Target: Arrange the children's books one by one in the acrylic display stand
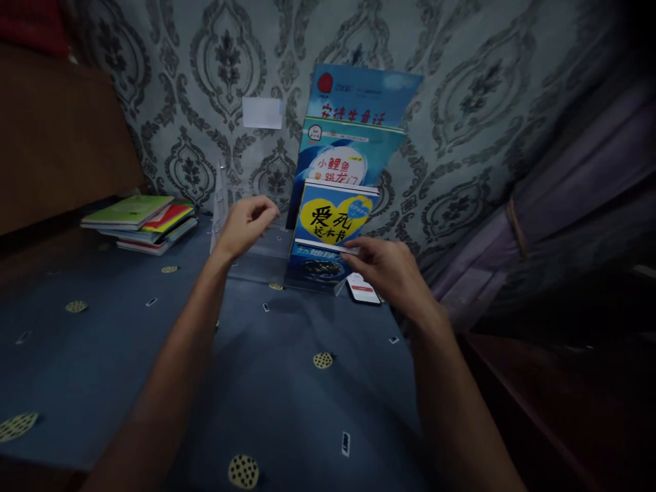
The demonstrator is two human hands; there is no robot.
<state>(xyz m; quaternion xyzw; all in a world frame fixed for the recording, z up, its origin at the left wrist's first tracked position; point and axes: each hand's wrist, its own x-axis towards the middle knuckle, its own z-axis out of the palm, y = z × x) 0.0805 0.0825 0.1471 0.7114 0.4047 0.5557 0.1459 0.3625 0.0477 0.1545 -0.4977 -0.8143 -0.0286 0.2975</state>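
A clear plastic tiered stand (220,205) stands on the table, with books leaning in its right half. At the back is a tall blue book (366,89), then a teal-blue book (353,150). In front of them stands a blue book with a yellow heart (333,219). Lowest is a dark blue book (320,266) with a white top edge. My right hand (387,270) has its thumb and forefinger at that book's upper right corner, gripping it. Over the stand's left half hovers my left hand (249,222), loosely curled, holding nothing.
A stack of books (141,222) lies at the table's far left. A phone (363,288) with a lit screen rests right of the stand. A white card (262,113) is against the patterned wall. A tied purple curtain (492,232) hangs at right. Blue cloth (287,396) covers the table.
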